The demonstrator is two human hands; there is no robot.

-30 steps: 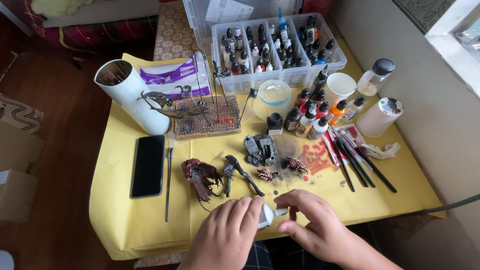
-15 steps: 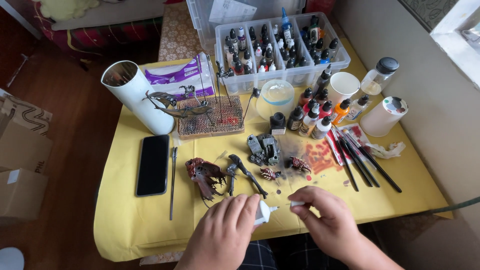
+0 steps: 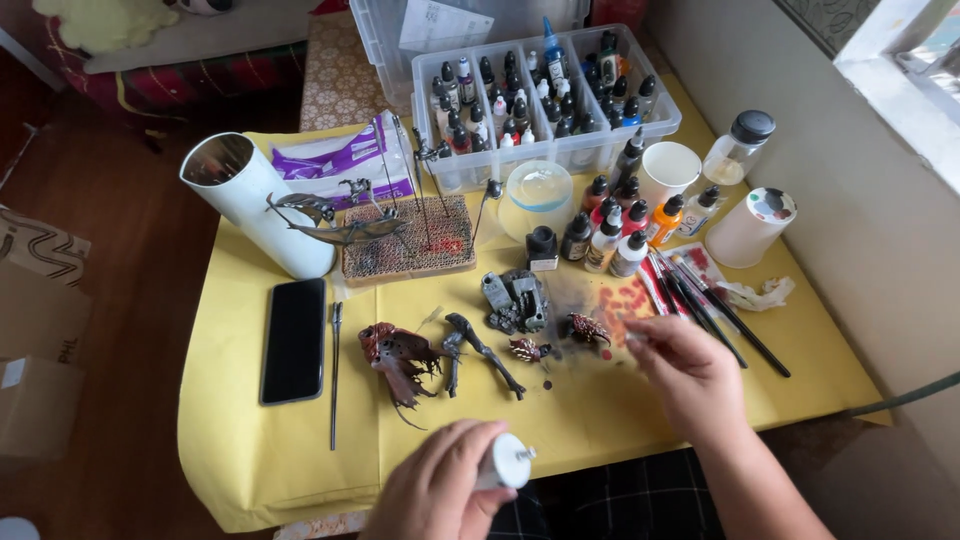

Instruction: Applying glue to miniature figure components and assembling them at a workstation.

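Observation:
My left hand (image 3: 435,492) is at the bottom edge, wrapped around a small white bottle (image 3: 506,464) whose bare nozzle points right. My right hand (image 3: 690,378) is further up and to the right, over the yellow table cover (image 3: 600,420). Its fingertips are pinched on a small pale cap (image 3: 633,336), right beside the red-stained paint patch (image 3: 625,300) and a small spiky miniature piece (image 3: 588,328). A red-brown creature miniature (image 3: 400,356) and dark limb parts (image 3: 482,352) lie between the hands and the cork block (image 3: 405,238).
Black phone (image 3: 293,340) and thin metal rod (image 3: 335,375) lie at left, beside a white tube (image 3: 255,205). A clear box of paint bottles (image 3: 540,100) stands at the back. Loose paint bottles (image 3: 620,228), brushes (image 3: 712,312), cups (image 3: 668,172) and a crumpled tissue (image 3: 760,293) crowd the right.
My hands were together at the bottle. The right hand has pulled away up and right toward the paint patch, and the left hand has drawn the bottle down toward me.

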